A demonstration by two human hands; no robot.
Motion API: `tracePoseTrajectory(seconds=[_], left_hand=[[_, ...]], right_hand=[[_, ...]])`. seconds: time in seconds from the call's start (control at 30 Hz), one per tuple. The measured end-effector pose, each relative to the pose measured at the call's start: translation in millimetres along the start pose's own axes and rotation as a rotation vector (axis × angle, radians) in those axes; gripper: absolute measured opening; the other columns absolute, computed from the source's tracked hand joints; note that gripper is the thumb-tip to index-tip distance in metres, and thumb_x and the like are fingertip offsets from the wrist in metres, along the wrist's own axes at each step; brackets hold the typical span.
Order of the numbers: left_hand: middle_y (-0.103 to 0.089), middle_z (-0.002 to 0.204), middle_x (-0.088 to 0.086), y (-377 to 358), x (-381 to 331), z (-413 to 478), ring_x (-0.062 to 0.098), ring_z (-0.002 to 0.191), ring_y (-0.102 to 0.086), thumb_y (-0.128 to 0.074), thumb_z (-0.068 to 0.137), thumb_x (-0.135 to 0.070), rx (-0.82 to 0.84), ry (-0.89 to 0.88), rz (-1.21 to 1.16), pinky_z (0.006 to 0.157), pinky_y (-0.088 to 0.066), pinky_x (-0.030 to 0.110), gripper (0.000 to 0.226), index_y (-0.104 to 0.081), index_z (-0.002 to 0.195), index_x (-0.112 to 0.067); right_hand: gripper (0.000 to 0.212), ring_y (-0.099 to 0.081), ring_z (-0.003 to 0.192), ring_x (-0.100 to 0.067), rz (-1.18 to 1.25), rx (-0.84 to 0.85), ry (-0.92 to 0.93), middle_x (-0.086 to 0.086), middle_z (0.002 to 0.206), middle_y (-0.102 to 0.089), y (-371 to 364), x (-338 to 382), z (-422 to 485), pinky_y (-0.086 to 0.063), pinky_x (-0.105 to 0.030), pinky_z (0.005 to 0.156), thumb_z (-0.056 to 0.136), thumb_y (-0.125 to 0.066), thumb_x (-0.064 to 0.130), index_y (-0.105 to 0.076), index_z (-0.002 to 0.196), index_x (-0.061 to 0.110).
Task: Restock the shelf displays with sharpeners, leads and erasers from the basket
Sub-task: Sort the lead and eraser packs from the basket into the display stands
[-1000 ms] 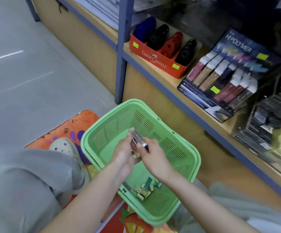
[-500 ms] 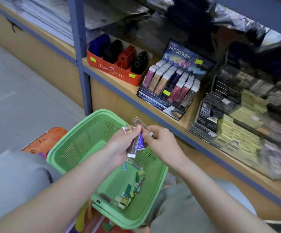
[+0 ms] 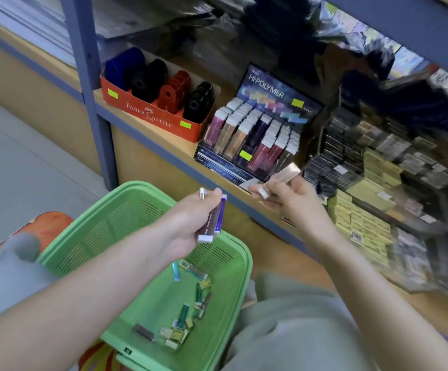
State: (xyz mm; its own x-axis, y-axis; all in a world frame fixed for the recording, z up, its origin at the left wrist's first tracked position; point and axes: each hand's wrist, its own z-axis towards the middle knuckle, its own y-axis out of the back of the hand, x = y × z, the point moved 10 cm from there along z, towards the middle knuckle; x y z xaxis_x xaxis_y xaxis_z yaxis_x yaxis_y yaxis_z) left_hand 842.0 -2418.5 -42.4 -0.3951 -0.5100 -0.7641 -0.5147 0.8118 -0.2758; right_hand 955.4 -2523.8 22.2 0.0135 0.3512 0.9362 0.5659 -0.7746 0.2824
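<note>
Erasers point(image 3: 213, 219) clasped in left grip point(image 3: 188, 223), pink eraser point(image 3: 283, 174) pinched in right grip point(image 3: 292, 202), shelf stock point(image 3: 378, 167) blurred, perhaps leads.

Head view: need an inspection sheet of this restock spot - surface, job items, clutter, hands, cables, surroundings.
Surface: wooden shelf with blue edge, carrying the displays.
Job's things: green basket with small packs loose in its bottom; Hi-Polymer display; red Faber-Castell box holding sharpeners.
Clutter: stacked small boxes to the right, blurred.
Hands: left hand grips two slim packs over the basket; right hand pinches a pinkish pack near the display.
Cables: nothing seen.
Surroundings: grey floor, blue shelf post, orange mat.
</note>
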Motion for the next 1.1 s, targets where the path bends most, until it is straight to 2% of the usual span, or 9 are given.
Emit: tracePoseTrajectory(seconds=[0.2, 0.27, 0.33, 0.43, 0.57, 0.67, 0.77, 0.87, 1.1], left_hand=[[-0.048, 0.073, 0.004, -9.2, 2.9, 12.8, 0.015, 0.061, -0.044, -0.049, 0.097, -0.035, 0.016, 0.034, -0.084, 0.057, -0.042, 0.025, 0.025, -0.055, 0.098, -0.011], [-0.049, 0.073, 0.004, -9.3, 3.3, 16.5, 0.015, 0.061, -0.045, -0.050, 0.096, -0.035, 0.009, 0.046, -0.096, 0.057, -0.042, 0.025, 0.025, -0.055, 0.097, -0.011], [-0.050, 0.074, 0.004, -9.4, 2.1, 19.8, 0.015, 0.063, -0.046, -0.051, 0.095, -0.036, 0.003, 0.049, -0.111, 0.057, -0.042, 0.026, 0.026, -0.055, 0.098, -0.010], [-0.051, 0.076, 0.005, -10.8, 0.7, 23.5, 0.015, 0.065, -0.047, -0.051, 0.095, -0.036, 0.002, 0.052, -0.124, 0.056, -0.042, 0.026, 0.028, -0.056, 0.099, -0.009], [-0.053, 0.078, 0.006, -12.1, 0.8, 26.5, 0.016, 0.065, -0.048, -0.052, 0.094, -0.037, 0.004, 0.065, -0.126, 0.054, -0.042, 0.026, 0.032, -0.057, 0.101, -0.007], [-0.055, 0.079, 0.007, -10.9, 1.3, 28.5, 0.016, 0.065, -0.049, -0.052, 0.094, -0.037, -0.005, 0.076, -0.120, 0.054, -0.042, 0.026, 0.033, -0.057, 0.101, -0.006], [-0.055, 0.080, 0.007, -10.0, 3.6, 30.4, 0.016, 0.065, -0.050, -0.053, 0.093, -0.037, -0.010, 0.095, -0.130, 0.053, -0.042, 0.026, 0.034, -0.058, 0.101, -0.005], [-0.056, 0.082, 0.008, -11.9, 5.3, 32.0, 0.016, 0.064, -0.050, -0.055, 0.092, -0.037, -0.008, 0.117, -0.139, 0.051, -0.042, 0.026, 0.035, -0.057, 0.103, -0.004], [-0.055, 0.078, 0.008, -9.9, 4.8, 33.3, 0.016, 0.063, -0.049, -0.059, 0.090, -0.033, -0.026, 0.135, -0.261, 0.055, -0.045, 0.026, 0.032, -0.056, 0.101, -0.003]], right_hand=[[0.007, -0.062, 0.079, -0.016, -0.342, -0.326, 0.247, -0.003, 0.087, -0.066, 60.6, 44.0, 21.1, -0.052, -0.038, 0.080, 0.087, -0.065, 0.017, -0.058, 0.090, 0.019], [0.021, -0.064, 0.078, -0.015, -0.398, -0.369, 0.310, -0.001, 0.087, -0.066, 65.8, 52.5, 26.1, -0.052, -0.031, 0.076, 0.084, -0.070, 0.014, -0.053, 0.093, 0.023], [0.022, -0.065, 0.079, -0.011, -0.504, -0.358, 0.344, 0.004, 0.084, -0.066, 63.8, 57.2, 33.0, -0.054, -0.026, 0.075, 0.086, -0.069, 0.014, -0.052, 0.098, 0.021], [0.008, -0.064, 0.088, -0.017, -0.689, -0.271, 0.349, 0.002, 0.089, -0.063, 54.6, 55.6, 43.9, -0.053, -0.034, 0.082, 0.095, -0.055, 0.012, -0.057, 0.102, 0.017], [0.015, -0.053, 0.091, -0.018, -0.922, -0.183, 0.337, -0.005, 0.102, -0.059, 48.5, 58.1, 51.8, -0.032, -0.020, 0.072, 0.097, -0.050, 0.015, -0.060, 0.108, 0.010], [0.016, -0.055, 0.087, -0.017, -1.012, -0.086, 0.312, -0.005, 0.101, -0.062, 36.1, 52.4, 58.3, -0.039, -0.022, 0.073, 0.094, -0.057, 0.014, -0.061, 0.109, 0.011], [0.025, -0.060, 0.085, -0.019, -1.033, -0.167, 0.374, -0.002, 0.097, -0.062, 33.6, 56.8, 53.7, -0.053, -0.036, 0.077, 0.088, -0.066, 0.013, -0.058, 0.111, 0.012], [0.025, -0.055, 0.081, -0.013, -0.967, -0.295, 0.465, 0.005, 0.101, -0.049, 41.9, 65.7, 44.0, -0.052, -0.034, 0.079, 0.083, -0.071, 0.010, -0.060, 0.106, 0.011], [0.015, -0.056, 0.079, -0.017, -1.004, -0.340, 0.530, -0.002, 0.101, -0.052, 40.4, 67.8, 43.9, -0.054, -0.039, 0.072, 0.086, -0.069, 0.014, -0.060, 0.096, 0.008]])
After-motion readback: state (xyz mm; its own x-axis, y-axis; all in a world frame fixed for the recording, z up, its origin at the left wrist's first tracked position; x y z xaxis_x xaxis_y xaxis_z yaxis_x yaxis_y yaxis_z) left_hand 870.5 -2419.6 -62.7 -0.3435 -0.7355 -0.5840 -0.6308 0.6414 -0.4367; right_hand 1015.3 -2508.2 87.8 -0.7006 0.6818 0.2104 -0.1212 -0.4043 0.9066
